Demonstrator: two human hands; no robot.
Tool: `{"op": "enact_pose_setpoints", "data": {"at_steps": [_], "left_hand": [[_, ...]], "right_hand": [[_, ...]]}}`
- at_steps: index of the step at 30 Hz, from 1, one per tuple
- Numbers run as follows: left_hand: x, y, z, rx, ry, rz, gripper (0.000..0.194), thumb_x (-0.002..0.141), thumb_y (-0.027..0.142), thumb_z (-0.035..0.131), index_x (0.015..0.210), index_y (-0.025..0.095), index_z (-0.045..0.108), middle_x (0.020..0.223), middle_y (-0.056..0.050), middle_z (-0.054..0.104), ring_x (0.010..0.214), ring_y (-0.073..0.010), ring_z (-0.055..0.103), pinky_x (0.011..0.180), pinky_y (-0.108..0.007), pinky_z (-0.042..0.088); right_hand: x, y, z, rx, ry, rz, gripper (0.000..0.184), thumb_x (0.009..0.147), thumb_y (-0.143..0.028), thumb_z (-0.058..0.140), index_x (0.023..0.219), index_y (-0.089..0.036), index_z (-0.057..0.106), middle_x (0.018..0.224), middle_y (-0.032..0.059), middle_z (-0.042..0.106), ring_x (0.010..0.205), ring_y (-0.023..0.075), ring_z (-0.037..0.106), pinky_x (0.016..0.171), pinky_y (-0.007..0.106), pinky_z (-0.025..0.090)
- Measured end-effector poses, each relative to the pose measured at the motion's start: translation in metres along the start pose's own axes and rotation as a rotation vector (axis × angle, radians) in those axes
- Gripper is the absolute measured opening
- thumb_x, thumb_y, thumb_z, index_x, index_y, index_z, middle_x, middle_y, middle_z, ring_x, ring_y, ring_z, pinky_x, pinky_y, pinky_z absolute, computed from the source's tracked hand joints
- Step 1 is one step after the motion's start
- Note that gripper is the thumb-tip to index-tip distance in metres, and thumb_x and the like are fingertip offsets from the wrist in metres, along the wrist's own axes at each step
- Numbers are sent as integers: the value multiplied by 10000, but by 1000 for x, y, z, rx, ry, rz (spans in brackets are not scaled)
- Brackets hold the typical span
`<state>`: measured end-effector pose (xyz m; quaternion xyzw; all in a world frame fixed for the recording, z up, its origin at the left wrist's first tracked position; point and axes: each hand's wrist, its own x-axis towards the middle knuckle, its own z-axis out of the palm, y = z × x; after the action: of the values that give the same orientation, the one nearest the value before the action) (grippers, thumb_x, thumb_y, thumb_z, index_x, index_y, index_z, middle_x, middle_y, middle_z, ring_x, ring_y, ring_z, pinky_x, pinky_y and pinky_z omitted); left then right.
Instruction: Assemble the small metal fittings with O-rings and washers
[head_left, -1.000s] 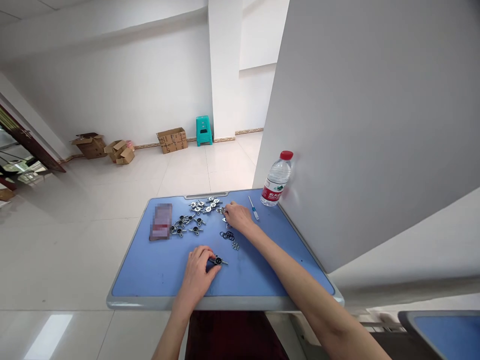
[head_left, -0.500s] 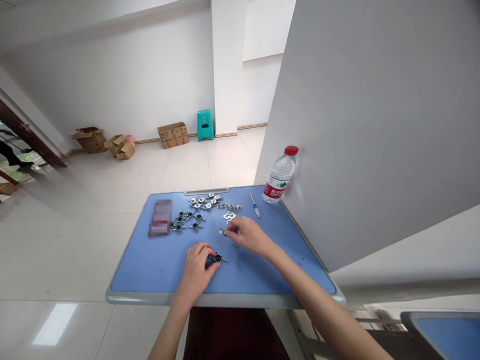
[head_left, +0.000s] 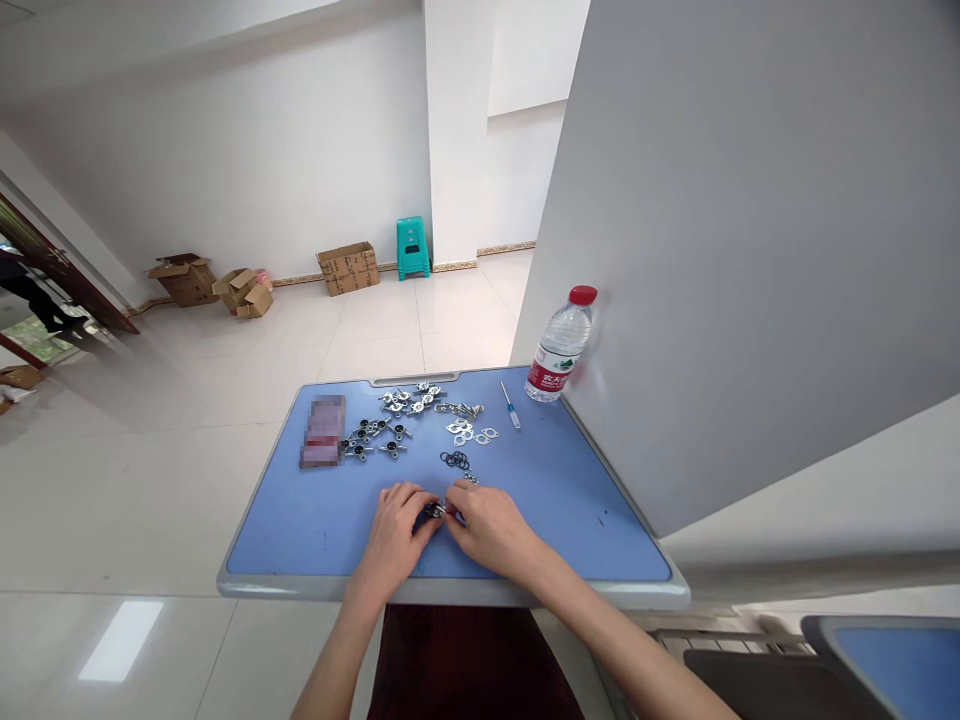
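Loose fittings [head_left: 382,425] are spread beyond the left hand [head_left: 396,523], by whose thumb and fingers a small metal part [head_left: 434,510], probably light, rigid and best held by its sides, is pinched at the tabletop [head_left: 300,530]. Black rings [head_left: 454,460] are gathered just beyond; how tightly the right hand [head_left: 489,522] is closed beside it, and on what, cannot be told.

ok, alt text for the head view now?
A person's left hand holds a small metal part at a blue table, the right hand close against it. Beyond lie black rings, flat metal plates, similar parts and a screwdriver; a red-capped bottle stands at right.
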<state>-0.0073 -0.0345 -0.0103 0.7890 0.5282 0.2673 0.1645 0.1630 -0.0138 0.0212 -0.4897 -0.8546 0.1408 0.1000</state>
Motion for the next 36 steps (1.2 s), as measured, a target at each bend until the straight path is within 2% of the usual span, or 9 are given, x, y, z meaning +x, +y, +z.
{"op": "enact_pose_setpoints", "data": {"at_steps": [4, 11, 19, 22, 24, 27, 30, 33, 36], "left_hand": [[0, 0, 1, 16, 14, 24, 130, 920, 211, 546, 1003, 237, 644, 972, -32, 656, 918, -213, 576, 830, -380, 426], [0, 5, -3, -24, 4, -17, 194, 919, 153, 500, 987, 243, 657, 977, -39, 667, 926, -221, 579, 841, -398, 421], [-2, 7, -3, 5, 24, -6, 194, 924, 141, 527, 1000, 258, 662, 950, -14, 659, 912, -200, 564, 830, -366, 414], [-2, 6, -2, 4, 28, -9, 151, 924, 161, 548, 987, 248, 655, 974, -12, 664, 930, -199, 569, 847, -370, 415], [-2, 7, -2, 1, 27, -13, 159, 919, 151, 549, 995, 247, 650, 995, -14, 666, 948, -201, 573, 859, -377, 416], [-2, 7, -3, -6, 27, -22, 175, 910, 134, 545, 1007, 247, 637, 1006, -15, 664, 948, -203, 575, 864, -383, 420], [-1, 6, -2, -4, 15, -24, 175, 904, 128, 542, 1007, 238, 631, 1003, -17, 663, 937, -204, 580, 855, -382, 427], [0, 4, -1, 10, 20, -7, 179, 899, 125, 535, 1005, 233, 631, 1003, -25, 661, 937, -207, 583, 854, -384, 433], [0, 3, -1, 24, 34, 2, 177, 895, 126, 533, 1000, 234, 628, 1000, -29, 659, 935, -209, 587, 853, -387, 438]], "right_hand": [[-1, -5, 3, -55, -33, 32, 148, 897, -147, 508, 846, -165, 647, 890, 72, 691, 682, 180, 640, 520, 287, 233], [-1, 1, 6, 46, -24, 15, 98, 873, -229, 615, 781, -196, 620, 821, 39, 698, 712, 194, 652, 544, 276, 278], [1, 2, 9, 123, 2, -14, 180, 890, -207, 524, 721, -200, 587, 733, 41, 681, 665, 192, 624, 550, 273, 288], [9, 15, 1, 215, 12, 19, 214, 897, -280, 526, 711, -202, 595, 708, 36, 680, 627, 185, 594, 545, 267, 293], [19, 30, -8, 254, 75, 68, 203, 882, -304, 545, 716, -201, 601, 697, 31, 673, 621, 180, 575, 544, 263, 295], [38, 57, -17, 266, 136, 112, 168, 861, -272, 554, 728, -193, 619, 720, 30, 669, 656, 179, 571, 571, 258, 317], [49, 77, -14, 231, 166, 139, 141, 855, -229, 556, 759, -174, 643, 778, 45, 677, 698, 181, 580, 606, 258, 338], [50, 82, -7, 206, 177, 136, 137, 854, -175, 543, 807, -174, 671, 853, 54, 682, 725, 178, 591, 615, 255, 337], [47, 76, -4, 184, 155, 107, 134, 867, -153, 550, 858, -179, 681, 894, 51, 676, 741, 167, 602, 616, 244, 335]]}}
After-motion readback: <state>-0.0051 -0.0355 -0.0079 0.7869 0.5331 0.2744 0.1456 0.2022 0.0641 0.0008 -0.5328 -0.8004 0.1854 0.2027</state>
